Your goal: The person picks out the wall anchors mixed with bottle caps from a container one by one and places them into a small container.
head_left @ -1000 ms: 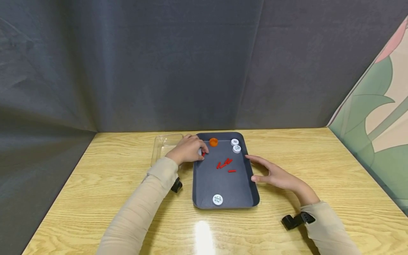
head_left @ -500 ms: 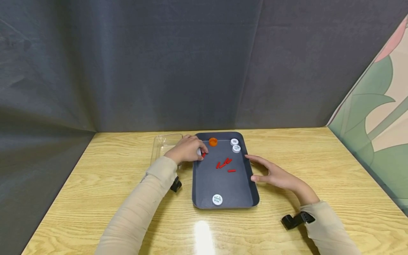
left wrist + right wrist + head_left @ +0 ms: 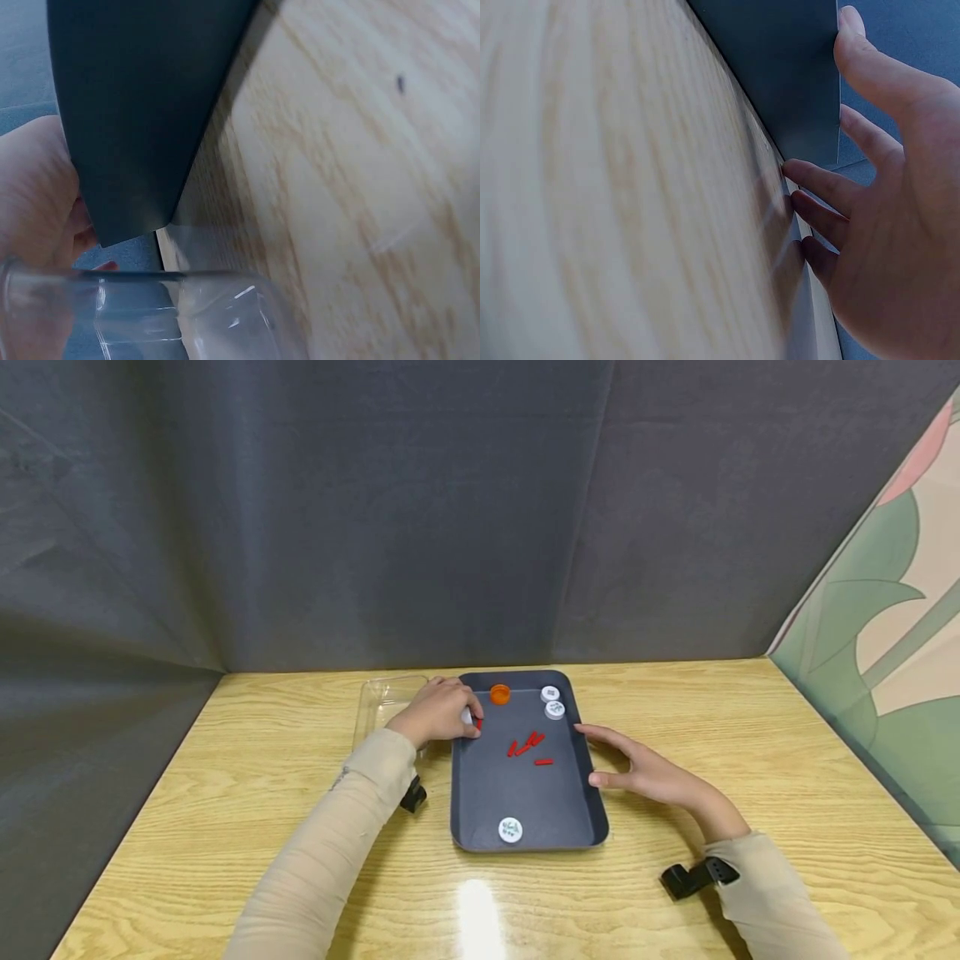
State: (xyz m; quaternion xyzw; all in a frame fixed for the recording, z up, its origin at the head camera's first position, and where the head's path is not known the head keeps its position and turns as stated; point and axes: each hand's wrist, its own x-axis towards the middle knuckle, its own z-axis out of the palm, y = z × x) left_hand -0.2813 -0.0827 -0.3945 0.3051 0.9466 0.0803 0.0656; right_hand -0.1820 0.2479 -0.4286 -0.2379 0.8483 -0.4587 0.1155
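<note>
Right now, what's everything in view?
Table: 1, wood, foreground
Tray: 1, grey, on table
Container: 1, clear, left of tray
Cap: 1, orange, tray's far left
Discs: 3, white, tray's ends
Sticks: about five, red, mid-tray
Stub: 1, red, at left hand
Piece: 1, white, in left hand
Curtain: 1, grey, back and left
Wall: 1, patterned, right
Wrist devices: 2, black, flanking tray
Sleeves: 2, beige, foreground
Left hand: 1, tray's left
Right hand: 1, tray's right

- The bench [image 3: 262, 777] is pale yellow wood, grain running left to right, with a bright patch of glare catching my eye on its near side.
- A dark grey, rimmed tray [image 3: 540, 802] lies flat around the middle, longer from near to far.
- Left of it, toward the far edge, sits a clear container [image 3: 372, 710].
</note>
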